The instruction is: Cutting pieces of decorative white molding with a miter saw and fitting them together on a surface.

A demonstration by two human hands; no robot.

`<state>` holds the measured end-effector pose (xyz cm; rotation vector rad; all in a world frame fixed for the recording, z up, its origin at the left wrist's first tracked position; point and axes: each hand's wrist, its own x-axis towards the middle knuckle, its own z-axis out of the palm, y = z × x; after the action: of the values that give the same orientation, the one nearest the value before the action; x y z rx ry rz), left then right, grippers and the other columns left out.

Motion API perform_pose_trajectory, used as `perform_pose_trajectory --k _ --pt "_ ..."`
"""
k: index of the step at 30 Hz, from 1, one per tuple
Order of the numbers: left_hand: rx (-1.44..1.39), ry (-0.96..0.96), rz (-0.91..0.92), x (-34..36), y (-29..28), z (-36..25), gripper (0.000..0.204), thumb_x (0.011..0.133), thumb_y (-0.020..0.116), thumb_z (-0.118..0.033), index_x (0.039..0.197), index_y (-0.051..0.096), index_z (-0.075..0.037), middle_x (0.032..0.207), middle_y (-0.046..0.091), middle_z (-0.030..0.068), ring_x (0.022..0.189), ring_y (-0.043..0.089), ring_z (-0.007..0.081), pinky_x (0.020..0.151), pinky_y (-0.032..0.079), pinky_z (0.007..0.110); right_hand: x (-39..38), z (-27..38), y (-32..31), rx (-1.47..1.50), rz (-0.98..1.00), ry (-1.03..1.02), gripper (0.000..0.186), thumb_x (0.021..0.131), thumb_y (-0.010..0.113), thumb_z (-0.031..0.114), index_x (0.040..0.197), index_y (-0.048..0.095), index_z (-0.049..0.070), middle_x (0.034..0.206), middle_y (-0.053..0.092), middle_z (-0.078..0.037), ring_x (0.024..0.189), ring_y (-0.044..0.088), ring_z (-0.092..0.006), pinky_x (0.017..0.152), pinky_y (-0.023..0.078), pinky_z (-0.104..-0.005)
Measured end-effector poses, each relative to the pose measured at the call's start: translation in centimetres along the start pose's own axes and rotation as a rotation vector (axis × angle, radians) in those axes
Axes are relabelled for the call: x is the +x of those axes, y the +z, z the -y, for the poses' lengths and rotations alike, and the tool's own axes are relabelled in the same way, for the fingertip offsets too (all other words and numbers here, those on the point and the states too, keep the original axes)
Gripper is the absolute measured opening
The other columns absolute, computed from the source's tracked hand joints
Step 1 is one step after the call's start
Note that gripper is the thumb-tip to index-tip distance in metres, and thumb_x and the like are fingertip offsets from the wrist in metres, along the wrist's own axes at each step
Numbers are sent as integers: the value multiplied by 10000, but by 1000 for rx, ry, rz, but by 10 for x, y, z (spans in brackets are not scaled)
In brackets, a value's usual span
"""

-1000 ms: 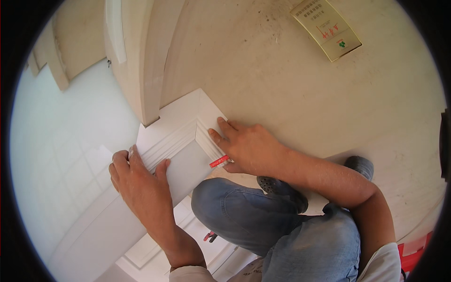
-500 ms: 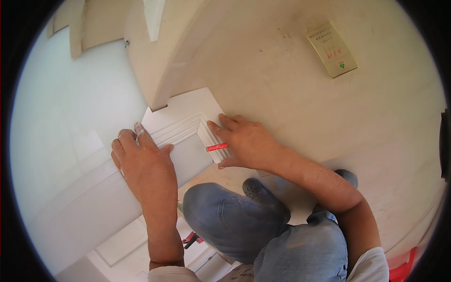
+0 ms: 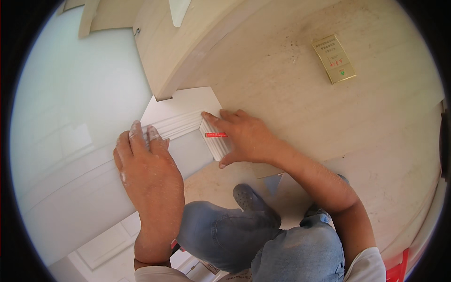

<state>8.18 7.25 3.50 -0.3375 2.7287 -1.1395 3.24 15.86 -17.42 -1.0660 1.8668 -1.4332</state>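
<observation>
A long white moulding strip (image 3: 176, 126) with stepped ridges runs along a pale board. My left hand (image 3: 148, 164) lies over it with fingers stretched out and white dust on the fingertips. A short ridged moulding piece (image 3: 213, 143) meets the strip at an angled corner. My right hand (image 3: 246, 138) spans this piece, fingertips by the corner and thumb at its lower end. A thin red stick-like strip (image 3: 215, 135) lies across the short piece, its right end hidden under my right hand. Behind the corner is a flat white panel (image 3: 185, 101).
A curved pale wooden panel (image 3: 192, 61) rises beyond the corner, close to both hands. On the dusty floor lies a gold box (image 3: 334, 58). A glossy pale glass-like surface (image 3: 80, 94) extends left. My jeans-covered knees (image 3: 211, 230) are below; something red (image 3: 398, 270) stands lower right.
My left hand's fingers have straightened over the strip. My right hand's fingers have shifted closer to the corner, and the red strip has slid up along the short piece. The view has shifted slightly.
</observation>
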Motion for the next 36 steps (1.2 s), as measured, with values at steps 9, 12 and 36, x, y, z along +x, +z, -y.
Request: perform_pose_trajectory --k 9,12,36 --pt "31 149 -21 -8 1 9 337 1003 706 -90 1251 699 137 1470 593 295 1324 557 434 1077 494 532 3 0 -6 -31 52 -14 1245 610 1000 467 1671 441 131 1315 660 -218 1270 623 -399 1028 564 -462" --pt "9 137 -35 -8 1 8 332 1003 710 -98 1246 702 128 1457 596 271 1323 560 430 1078 496 528 4 0 -9 -11 94 10 1258 602 996 460 1682 427 154 1479 591 -237 1282 604 -413 1080 532 -449" --pt "-126 317 113 -23 1 -2 483 1041 664 -228 1286 678 188 1499 586 329 1480 496 431 1270 349 545 -2 -13 -3 -54 14 -130 1151 803 804 743 1686 405 122 1473 561 -344 1363 554 -504 1134 499 -516"
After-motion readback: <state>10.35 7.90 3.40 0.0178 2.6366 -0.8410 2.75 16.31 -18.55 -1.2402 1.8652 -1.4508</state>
